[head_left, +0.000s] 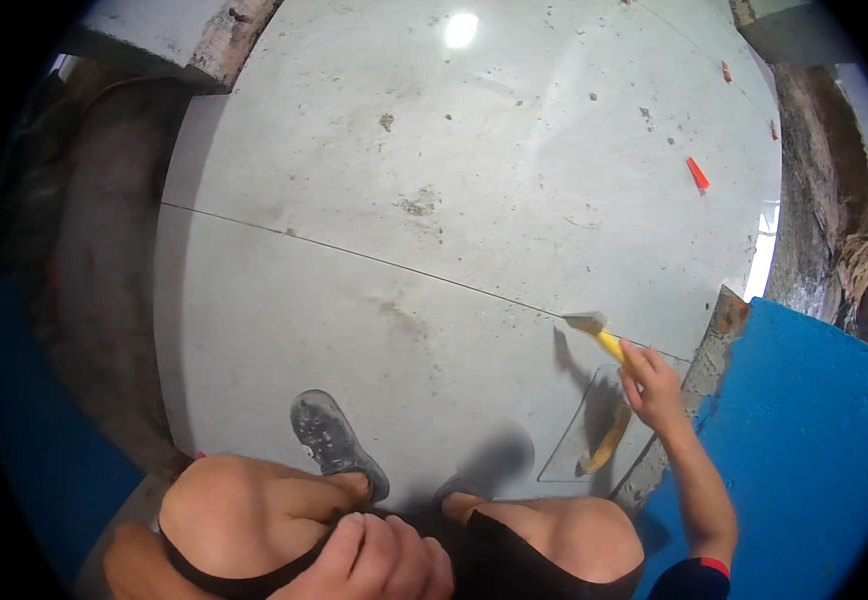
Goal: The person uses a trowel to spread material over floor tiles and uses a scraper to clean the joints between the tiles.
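Note:
My right hand [651, 388] grips a putty knife [611, 345] by its yellow handle. Its metal blade points left and meets the thin dark joint [414, 268] between two large light-grey floor tiles [354, 130]. My left hand [379, 560] rests curled at my lap between my knees; whatever its fingers might hold is hidden. Below the putty knife, beside the right wall, a rectangular outline [566, 430] is cut in the tile. A curved yellowish thing [606, 443], whose kind I cannot make out, lies within it, partly in shadow.
A red tile wedge [697, 173] stands on the far right tile, with smaller red bits [726, 72] beyond. Crumbs of mortar [418, 203] dot the floor. A blue-coated wall [814, 430] borders the right, rough masonry [824, 190] behind it. My dark clog [337, 432] is planted near.

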`<state>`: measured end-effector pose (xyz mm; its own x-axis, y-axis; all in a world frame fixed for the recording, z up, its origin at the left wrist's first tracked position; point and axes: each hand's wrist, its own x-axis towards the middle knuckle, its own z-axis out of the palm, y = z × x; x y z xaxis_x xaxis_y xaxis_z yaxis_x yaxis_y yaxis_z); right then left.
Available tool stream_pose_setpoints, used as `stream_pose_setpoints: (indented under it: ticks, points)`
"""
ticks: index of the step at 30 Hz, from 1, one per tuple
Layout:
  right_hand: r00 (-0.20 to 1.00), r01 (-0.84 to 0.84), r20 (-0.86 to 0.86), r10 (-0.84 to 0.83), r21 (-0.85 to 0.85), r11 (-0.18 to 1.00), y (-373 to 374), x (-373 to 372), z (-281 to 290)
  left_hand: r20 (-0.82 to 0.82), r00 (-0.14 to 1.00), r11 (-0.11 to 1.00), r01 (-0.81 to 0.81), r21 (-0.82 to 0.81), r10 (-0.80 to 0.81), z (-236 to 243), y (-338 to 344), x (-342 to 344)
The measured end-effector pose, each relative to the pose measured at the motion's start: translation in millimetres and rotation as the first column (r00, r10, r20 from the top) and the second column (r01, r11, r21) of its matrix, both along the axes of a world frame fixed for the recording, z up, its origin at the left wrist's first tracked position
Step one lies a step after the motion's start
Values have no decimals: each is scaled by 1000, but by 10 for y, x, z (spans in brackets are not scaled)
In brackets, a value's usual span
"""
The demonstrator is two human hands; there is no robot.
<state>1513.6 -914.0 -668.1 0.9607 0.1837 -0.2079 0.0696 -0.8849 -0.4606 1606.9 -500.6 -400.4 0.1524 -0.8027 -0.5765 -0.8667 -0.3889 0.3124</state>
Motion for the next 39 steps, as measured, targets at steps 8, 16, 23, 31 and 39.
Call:
stream_pose_setpoints:
  ticks: [8, 16, 23, 31, 39]
  points:
    - [947, -251, 144, 286, -222, 942, -155, 22, -89, -23, 1000, 1000, -8, -1, 8, -72, -28, 8]
    - [940, -305, 98, 326, -187, 934, -275, 150, -162, -79, 990, 993, -111, 33, 113, -93, 22, -29]
    - [939, -333, -126, 321, -86, 939, -8, 300, -545, -42, 999, 999, -33, 35, 34, 7, -30, -28]
    - [938, -343, -116, 327, -154, 927, -276, 267, -367, 93, 995, 996, 41, -85, -33, -38, 145, -46]
    - [919, -381, -124, 374, -44, 923, 1055, 892, -632, 191, 977, 982, 121, -143, -93, -15, -18, -17]
